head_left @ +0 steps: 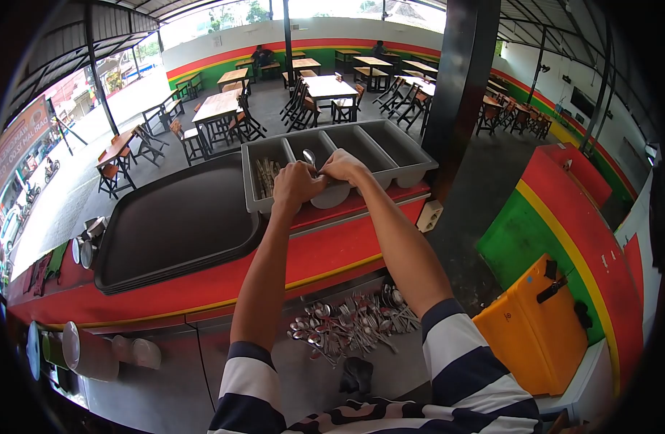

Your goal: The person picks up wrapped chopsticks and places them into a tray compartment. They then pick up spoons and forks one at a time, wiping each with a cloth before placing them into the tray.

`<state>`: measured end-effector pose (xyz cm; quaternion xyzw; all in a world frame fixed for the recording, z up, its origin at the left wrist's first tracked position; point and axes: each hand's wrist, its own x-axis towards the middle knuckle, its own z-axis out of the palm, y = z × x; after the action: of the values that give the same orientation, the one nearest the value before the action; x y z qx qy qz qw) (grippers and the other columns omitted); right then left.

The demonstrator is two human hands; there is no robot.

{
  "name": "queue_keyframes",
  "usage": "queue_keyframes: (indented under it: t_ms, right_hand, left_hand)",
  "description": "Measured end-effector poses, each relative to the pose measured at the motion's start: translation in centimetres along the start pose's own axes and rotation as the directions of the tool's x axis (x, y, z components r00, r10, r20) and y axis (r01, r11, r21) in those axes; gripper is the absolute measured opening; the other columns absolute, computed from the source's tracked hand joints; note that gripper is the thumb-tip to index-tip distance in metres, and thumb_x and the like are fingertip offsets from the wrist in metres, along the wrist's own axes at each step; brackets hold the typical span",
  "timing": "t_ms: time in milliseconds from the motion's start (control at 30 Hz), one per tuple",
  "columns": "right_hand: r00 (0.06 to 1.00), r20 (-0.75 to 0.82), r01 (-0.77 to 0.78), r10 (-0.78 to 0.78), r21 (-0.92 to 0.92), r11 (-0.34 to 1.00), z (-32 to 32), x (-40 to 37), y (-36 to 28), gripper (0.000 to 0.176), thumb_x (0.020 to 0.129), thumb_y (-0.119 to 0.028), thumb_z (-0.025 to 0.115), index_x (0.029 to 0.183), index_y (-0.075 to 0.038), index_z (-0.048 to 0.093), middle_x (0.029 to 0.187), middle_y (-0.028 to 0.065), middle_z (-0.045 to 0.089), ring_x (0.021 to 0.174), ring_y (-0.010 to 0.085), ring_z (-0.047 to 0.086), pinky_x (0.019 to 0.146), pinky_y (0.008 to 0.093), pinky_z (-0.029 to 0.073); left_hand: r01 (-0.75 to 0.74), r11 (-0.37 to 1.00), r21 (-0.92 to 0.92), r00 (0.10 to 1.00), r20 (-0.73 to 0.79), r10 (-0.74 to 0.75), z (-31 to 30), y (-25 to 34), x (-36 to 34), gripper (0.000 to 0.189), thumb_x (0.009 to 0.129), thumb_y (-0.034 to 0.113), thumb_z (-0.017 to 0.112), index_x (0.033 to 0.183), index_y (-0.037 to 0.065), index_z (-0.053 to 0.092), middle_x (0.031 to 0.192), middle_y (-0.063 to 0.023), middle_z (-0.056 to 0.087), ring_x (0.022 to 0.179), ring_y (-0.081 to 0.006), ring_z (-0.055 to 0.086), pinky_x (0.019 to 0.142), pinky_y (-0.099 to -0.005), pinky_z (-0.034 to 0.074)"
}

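Both my hands meet over the front of a grey cutlery tray [417, 172] divided into long compartments. My left hand [298, 184] is closed, its fingers at the lower part of a metal spoon [308, 155], whose bowl points up and away. Pressed up beside it, my right hand [345, 167] is also closed, its fingertips at the spoon's handle. The handle is mostly hidden by my fingers. In the leftmost compartment lie several thin utensils [267, 176], too small to name surely. Below my arms, a heap of spoons and forks [354, 322] lies on a metal surface.
Stacked dark serving trays [180, 217] lie left of the cutlery tray on the red counter [322, 262]. Metal cups [86, 249] stand at its left end. White bowls [137, 353] sit lower left. A dark post [466, 87] rises behind; an orange box [533, 333] stands right.
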<state>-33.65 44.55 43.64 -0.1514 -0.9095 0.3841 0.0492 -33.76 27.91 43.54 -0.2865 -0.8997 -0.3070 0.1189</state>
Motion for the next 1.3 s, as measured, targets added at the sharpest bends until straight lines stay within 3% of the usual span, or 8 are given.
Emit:
queue_keyframes:
  t_ms: [100,200,300,700,800,933,1200,1300]
  right_hand:
    - [1.0,-0.007,-0.02,0.02,-0.06,0.998,0.1,0.3,-0.2,0.021,0.08,-0.021,0.071,0.091,-0.005,0.078,0.067,0.0055,0.061,0.056,0.0127,0.052,0.044,0.0337,0.039]
    - [0.998,0.018,-0.062,0.062,-0.003,0.998,-0.3,0.0,-0.5,0.042,0.068,-0.017,0.079,0.1,0.008,0.07,0.097,0.022,0.071,0.095,0.0316,0.07,0.076,0.0384,0.054]
    - [1.0,-0.013,0.026,-0.027,-0.055,0.998,0.7,1.5,0.7,0.024,0.075,-0.018,0.073,0.094,-0.005,0.077,0.074,0.009,0.068,0.065,0.0173,0.062,0.056,0.0352,0.049]
    - [0.977,-0.162,0.145,-0.136,0.045,0.988,1.0,-0.2,0.8,0.021,0.074,-0.024,0.074,0.09,-0.012,0.078,0.099,0.0172,0.073,0.089,0.0296,0.072,0.08,0.038,0.056]
    - [0.915,-0.312,0.267,-0.256,-0.006,0.964,1.5,-1.5,0.6,0.018,0.079,-0.02,0.071,0.09,-0.007,0.076,0.091,0.0125,0.073,0.084,0.0222,0.07,0.077,0.0336,0.054]
    - [0.649,-0.565,0.562,-0.51,-0.096,0.822,3.2,-4.3,0.8,0.014,0.085,-0.017,0.068,0.095,-0.008,0.07,0.083,0.009,0.072,0.073,0.0206,0.069,0.069,0.0334,0.053]
    - [0.528,-0.542,0.783,-0.654,0.011,0.622,3.1,-7.8,2.7,0.013,0.088,-0.011,0.063,0.097,-0.004,0.067,0.097,0.0103,0.068,0.087,0.0249,0.067,0.076,0.0351,0.052]
    - [0.41,-0.641,0.833,-0.649,-0.027,0.552,4.3,-10.8,4.2,0.014,0.085,-0.002,0.063,0.099,-0.002,0.065,0.1,0.0113,0.065,0.097,0.0249,0.064,0.08,0.0353,0.051]
  left_hand:
    - [0.019,1.0,-0.005,0.999,0.035,-0.019,-0.3,0.2,-0.1,0.043,0.071,0.045,0.069,0.099,0.013,0.078,0.093,-0.0203,0.072,0.091,-0.0365,0.069,0.087,-0.0431,0.054]
    - [0.033,0.999,-0.008,0.998,0.053,-0.032,-0.4,0.3,-0.1,0.042,0.072,0.044,0.068,0.098,0.013,0.078,0.092,-0.0197,0.072,0.092,-0.0361,0.069,0.088,-0.0426,0.054]
    - [0.036,0.999,-0.015,0.998,0.06,-0.035,-0.5,0.3,-0.1,0.04,0.072,0.043,0.067,0.097,0.013,0.078,0.092,-0.0191,0.072,0.092,-0.0359,0.069,0.088,-0.0422,0.054]
    - [0.006,1.0,-0.018,1.0,0.026,-0.005,-0.2,0.2,-0.2,0.037,0.074,0.04,0.065,0.098,0.016,0.078,0.09,-0.018,0.072,0.089,-0.0361,0.069,0.086,-0.0437,0.054]
    - [-0.051,0.998,0.031,0.997,-0.062,0.053,-0.2,0.4,-1.0,0.035,0.075,0.039,0.065,0.096,0.013,0.077,0.084,-0.0191,0.071,0.084,-0.0363,0.069,0.081,-0.044,0.055]
    - [-0.234,0.961,0.149,0.958,-0.134,0.254,0.6,-0.4,-1.3,0.03,0.083,0.036,0.059,0.088,0.011,0.075,0.086,-0.0157,0.071,0.081,-0.0363,0.069,0.076,-0.0468,0.054]
    - [-0.378,0.878,0.293,0.905,-0.085,0.418,0.4,-1.4,-3.4,0.029,0.095,0.034,0.054,0.095,0.013,0.074,0.103,-0.006,0.068,0.105,-0.0248,0.06,0.091,-0.0451,0.042]
    - [-0.462,0.833,0.303,0.751,-0.366,0.55,0.9,-1.0,-6.1,0.021,0.092,0.027,0.06,0.097,0.012,0.073,0.103,-0.0039,0.068,0.102,-0.0242,0.06,0.092,-0.0443,0.039]
